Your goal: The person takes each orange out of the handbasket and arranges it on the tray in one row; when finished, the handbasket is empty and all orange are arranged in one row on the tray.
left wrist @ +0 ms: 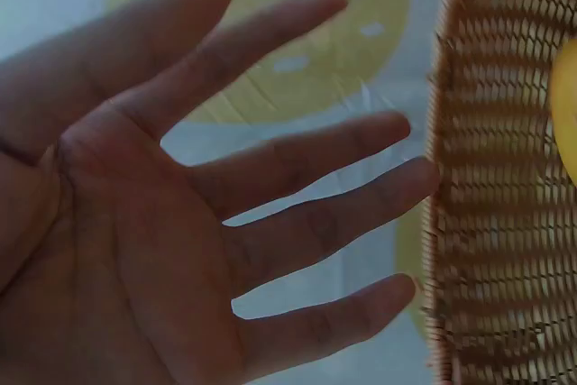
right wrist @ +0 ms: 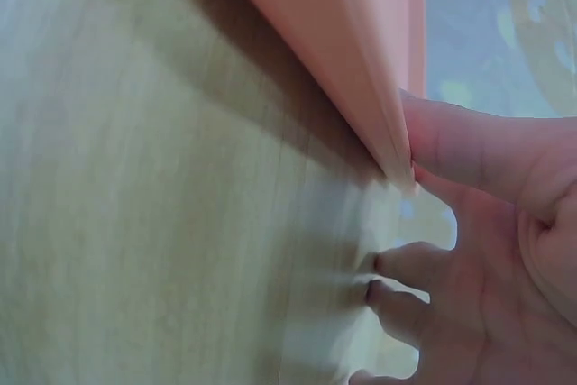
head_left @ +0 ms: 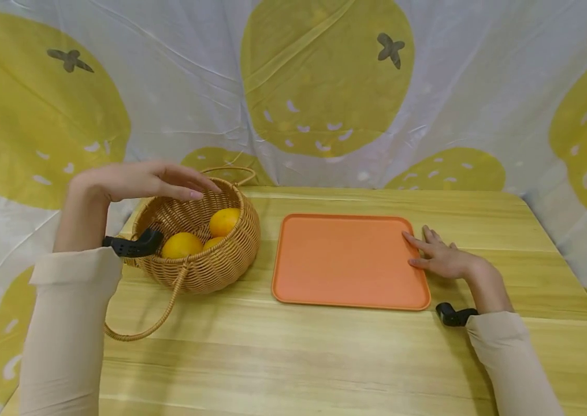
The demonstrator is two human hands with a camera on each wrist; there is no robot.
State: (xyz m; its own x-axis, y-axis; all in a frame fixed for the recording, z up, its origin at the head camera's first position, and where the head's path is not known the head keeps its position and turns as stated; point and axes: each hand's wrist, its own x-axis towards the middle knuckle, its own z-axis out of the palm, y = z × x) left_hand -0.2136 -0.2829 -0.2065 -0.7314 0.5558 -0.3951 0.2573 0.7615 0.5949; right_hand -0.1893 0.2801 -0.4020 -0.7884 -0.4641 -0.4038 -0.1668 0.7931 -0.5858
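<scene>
In the head view my left hand (head_left: 150,180) hovers over the back rim of a wicker basket (head_left: 231,260), fingers extended and holding nothing. The left wrist view shows this hand's palm and spread fingers beside the basket wall (left wrist: 500,187). Inside the basket lie orange-yellow round fruits (head_left: 181,245), like oranges; three are visible. To the right, my right hand (head_left: 444,257) touches the right edge of a flat orange tray (head_left: 350,260) with thumb and index finger. Its other fingers reach down toward the table beside the tray, as the right wrist view shows.
Both stand on a light wooden table (head_left: 293,358). One basket handle (head_left: 142,335) droops over the tabletop at the front; the other (head_left: 236,169) sticks up at the back. A white cloth with yellow fruit prints (head_left: 324,75) hangs behind and at the sides.
</scene>
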